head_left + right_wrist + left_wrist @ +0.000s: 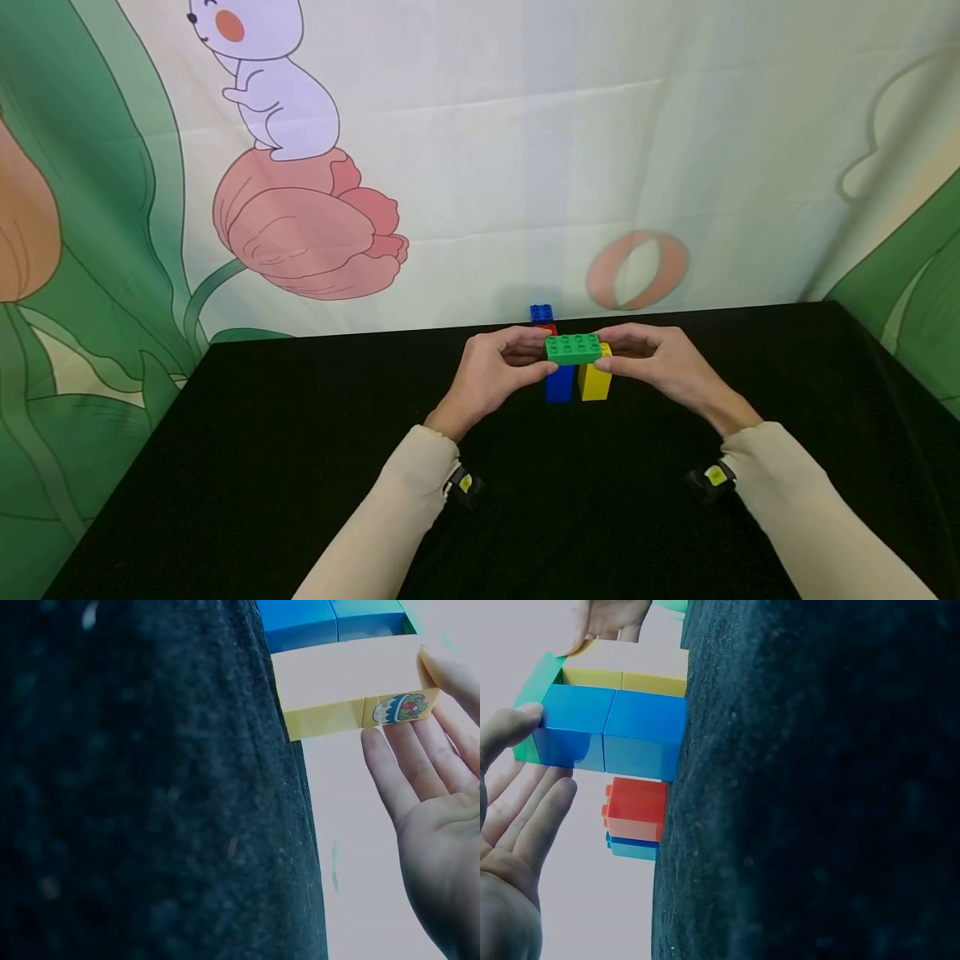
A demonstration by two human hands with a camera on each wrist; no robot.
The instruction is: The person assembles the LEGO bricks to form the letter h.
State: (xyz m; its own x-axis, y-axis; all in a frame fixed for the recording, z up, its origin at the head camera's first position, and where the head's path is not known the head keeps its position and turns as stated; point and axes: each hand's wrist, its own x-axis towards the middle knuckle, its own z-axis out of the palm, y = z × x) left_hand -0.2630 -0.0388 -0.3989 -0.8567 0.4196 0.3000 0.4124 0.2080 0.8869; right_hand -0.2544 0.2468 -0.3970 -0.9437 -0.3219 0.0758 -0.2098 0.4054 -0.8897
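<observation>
Both hands meet at the middle of the black table (300,467): the left hand (491,375) pinches the green brick (573,347) at its nine o'clock end, thumb tip on the edge and the other fingers nearly straight, while the right hand (663,362) pinches its three o'clock end. Green brick lies flat across a blue stack (558,385) and a yellow stack (595,382) standing side by side, with a red brick (636,808) and a small blue brick (542,313) just behind at twelve o'clock
</observation>
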